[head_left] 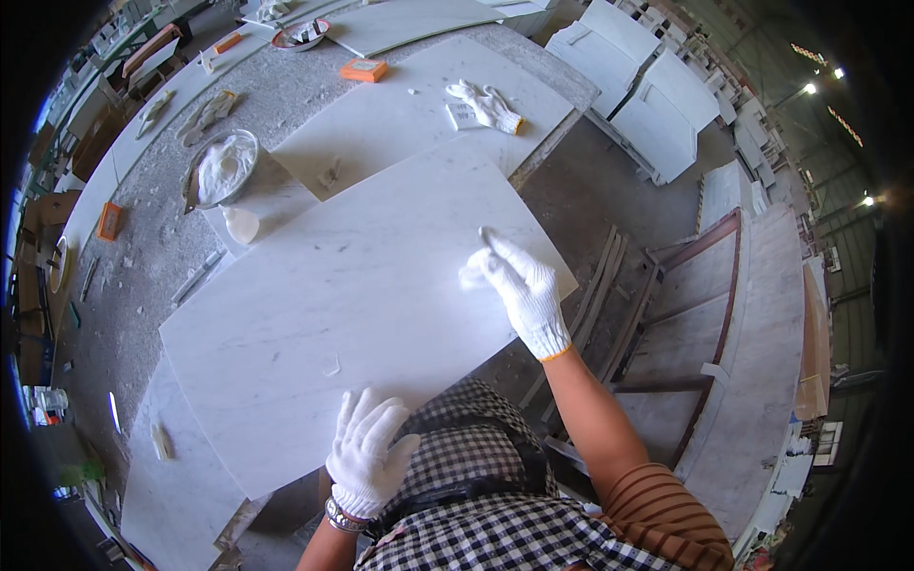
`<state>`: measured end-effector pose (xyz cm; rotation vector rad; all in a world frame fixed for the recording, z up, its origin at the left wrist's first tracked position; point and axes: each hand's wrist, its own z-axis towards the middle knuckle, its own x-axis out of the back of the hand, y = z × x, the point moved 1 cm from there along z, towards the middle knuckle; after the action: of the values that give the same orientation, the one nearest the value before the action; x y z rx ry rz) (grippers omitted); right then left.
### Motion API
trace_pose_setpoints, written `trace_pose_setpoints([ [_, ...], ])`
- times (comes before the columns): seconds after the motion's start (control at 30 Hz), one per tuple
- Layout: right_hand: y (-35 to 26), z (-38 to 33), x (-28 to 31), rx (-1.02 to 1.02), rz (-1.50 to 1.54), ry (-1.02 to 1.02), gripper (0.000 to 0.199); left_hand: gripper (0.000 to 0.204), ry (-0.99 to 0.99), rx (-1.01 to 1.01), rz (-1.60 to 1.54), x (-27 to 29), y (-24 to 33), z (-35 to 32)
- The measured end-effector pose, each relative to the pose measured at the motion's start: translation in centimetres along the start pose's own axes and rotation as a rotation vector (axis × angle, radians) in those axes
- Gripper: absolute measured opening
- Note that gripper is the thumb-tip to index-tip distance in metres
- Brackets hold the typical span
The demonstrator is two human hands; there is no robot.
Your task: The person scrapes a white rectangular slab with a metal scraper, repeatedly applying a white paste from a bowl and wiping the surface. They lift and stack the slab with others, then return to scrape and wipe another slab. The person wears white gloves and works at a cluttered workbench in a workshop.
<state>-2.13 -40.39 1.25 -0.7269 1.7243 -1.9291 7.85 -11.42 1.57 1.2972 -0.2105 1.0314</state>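
A large white marble slab (352,285) with grey veins lies in front of me. My right hand (526,295), in a white knitted glove with an orange cuff edge, is over the slab's right part. Its fingers are closed together around a whitish shape that blends with the stone, so I cannot make out what it is. At the slab's near edge is my left hand (369,452), also gloved in white, with fingers apart and nothing in it. A small pale chip or mark (331,365) shows on the slab close to that hand.
Left of the slab stand a bowl of white paste (226,168) and a pale rounded piece (242,225). A spare glove (487,107) lies on a farther slab, near an orange box (364,69). Upright slabs (633,81) and a wooden-edged rack (705,285) stand to the right.
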Motion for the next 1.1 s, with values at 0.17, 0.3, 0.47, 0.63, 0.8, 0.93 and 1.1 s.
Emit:
trace_pose_setpoints([
  [0.17, 0.4, 1.9, 0.2, 0.029, 0.103, 0.247, 0.046, 0.044, 0.026, -0.087, -0.024, -0.6, 1.2, 1.5],
  [0.3, 0.4, 0.9, 0.0, -0.023, 0.149, 0.090, 0.046, 0.035, -0.002, -0.095, -0.075, -0.7, 1.7, 2.5],
  [0.47, 0.3, 0.5, 0.2, -0.043, 0.150, 0.232, 0.045, 0.031, -0.019, -0.132, -0.065, -0.7, 1.9, 3.2],
  [0.63, -0.4, -0.7, 0.0, -0.064, 0.195, 0.124, 0.045, 0.030, -0.053, -0.121, -0.081, -1.1, 2.0, 3.6],
  [0.8, -1.5, -1.4, -1.9, -0.091, 0.043, -0.091, 0.044, 0.030, -0.106, -0.111, -0.110, -1.4, 2.2, 4.1],
  [0.93, -1.9, 0.9, -4.1, -0.181, 0.222, -0.099, 0.045, 0.029, -0.121, -0.107, -0.107, -1.5, 2.5, 4.4],
  [1.1, -2.4, 2.8, -4.6, -0.095, 0.191, -0.013, 0.045, 0.029, -0.122, -0.085, -0.093, -1.4, 2.7, 4.5],
])
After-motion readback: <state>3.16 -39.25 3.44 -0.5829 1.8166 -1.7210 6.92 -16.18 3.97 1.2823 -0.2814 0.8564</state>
